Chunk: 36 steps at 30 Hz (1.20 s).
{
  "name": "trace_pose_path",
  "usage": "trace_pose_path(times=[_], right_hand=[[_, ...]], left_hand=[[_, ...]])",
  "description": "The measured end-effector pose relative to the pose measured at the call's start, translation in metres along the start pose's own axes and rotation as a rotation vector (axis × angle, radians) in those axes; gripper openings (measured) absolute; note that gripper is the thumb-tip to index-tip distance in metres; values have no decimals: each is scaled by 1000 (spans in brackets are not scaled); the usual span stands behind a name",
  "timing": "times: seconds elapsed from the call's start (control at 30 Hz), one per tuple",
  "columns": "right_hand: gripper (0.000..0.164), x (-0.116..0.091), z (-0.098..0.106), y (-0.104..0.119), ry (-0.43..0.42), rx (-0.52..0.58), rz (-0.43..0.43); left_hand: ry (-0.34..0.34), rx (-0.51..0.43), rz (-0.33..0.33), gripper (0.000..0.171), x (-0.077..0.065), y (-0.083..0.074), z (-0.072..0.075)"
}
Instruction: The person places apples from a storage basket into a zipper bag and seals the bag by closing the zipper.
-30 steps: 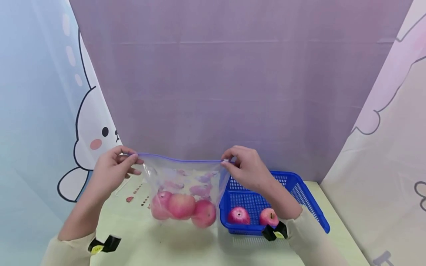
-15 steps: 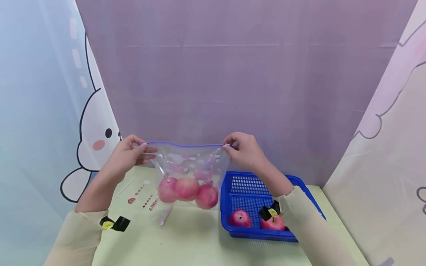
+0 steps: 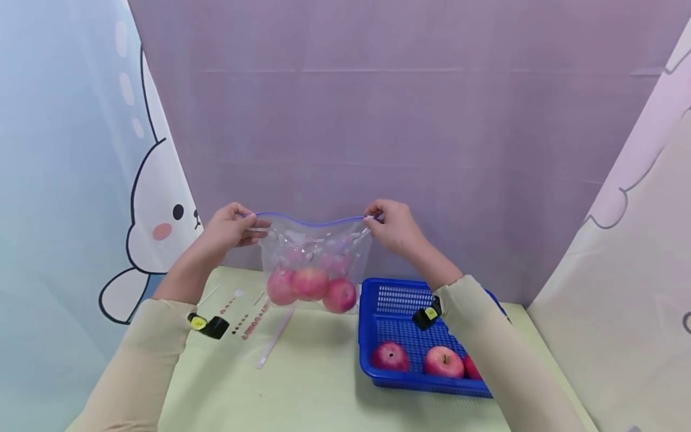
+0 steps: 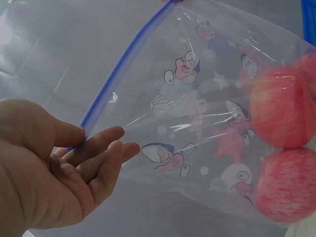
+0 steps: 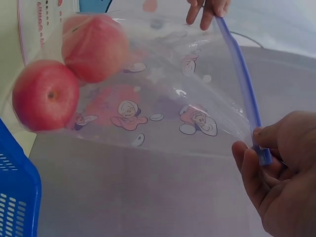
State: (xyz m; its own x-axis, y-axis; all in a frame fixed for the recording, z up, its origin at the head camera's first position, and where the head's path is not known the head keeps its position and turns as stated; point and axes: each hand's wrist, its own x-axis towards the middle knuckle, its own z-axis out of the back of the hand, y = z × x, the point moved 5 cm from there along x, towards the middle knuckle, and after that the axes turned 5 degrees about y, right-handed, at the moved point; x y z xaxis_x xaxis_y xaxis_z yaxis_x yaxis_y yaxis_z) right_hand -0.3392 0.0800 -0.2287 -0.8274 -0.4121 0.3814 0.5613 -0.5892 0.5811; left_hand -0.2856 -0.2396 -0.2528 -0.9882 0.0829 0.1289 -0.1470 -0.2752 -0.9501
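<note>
A clear zip bag [image 3: 318, 243] printed with cartoon figures hangs above the table, stretched between both hands. Three apples [image 3: 310, 284] sit side by side in its bottom. My left hand [image 3: 233, 227] pinches the left end of the blue zip strip [image 4: 129, 63] between thumb and forefinger, the other fingers spread loosely against the bag. At the opposite end, my right hand [image 3: 396, 227] pinches the strip near the white slider [image 3: 369, 217]. In the right wrist view the strip's end [image 5: 265, 157] pokes out past the right thumb, and the strip runs as one line.
A blue plastic basket [image 3: 367, 327] stands at the right of the pale table [image 3: 302, 390], with apples [image 3: 444, 362] along its front side; the right sleeve hides part of it. Another printed bag [image 3: 264, 357] lies flat at the left. A mauve curtain [image 3: 345, 120] closes the back.
Both hands have raised the bag of apples and carried it farther from the body, shifting slightly right. The flat bag on the table has come into fuller view. Both grips stay the same.
</note>
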Motion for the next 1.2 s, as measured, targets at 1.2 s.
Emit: trace_pose_path(times=[1.2], right_hand=[[12, 40, -31, -89, 14, -14, -235]], left_hand=[[-3, -234, 281, 40, 84, 69, -37]])
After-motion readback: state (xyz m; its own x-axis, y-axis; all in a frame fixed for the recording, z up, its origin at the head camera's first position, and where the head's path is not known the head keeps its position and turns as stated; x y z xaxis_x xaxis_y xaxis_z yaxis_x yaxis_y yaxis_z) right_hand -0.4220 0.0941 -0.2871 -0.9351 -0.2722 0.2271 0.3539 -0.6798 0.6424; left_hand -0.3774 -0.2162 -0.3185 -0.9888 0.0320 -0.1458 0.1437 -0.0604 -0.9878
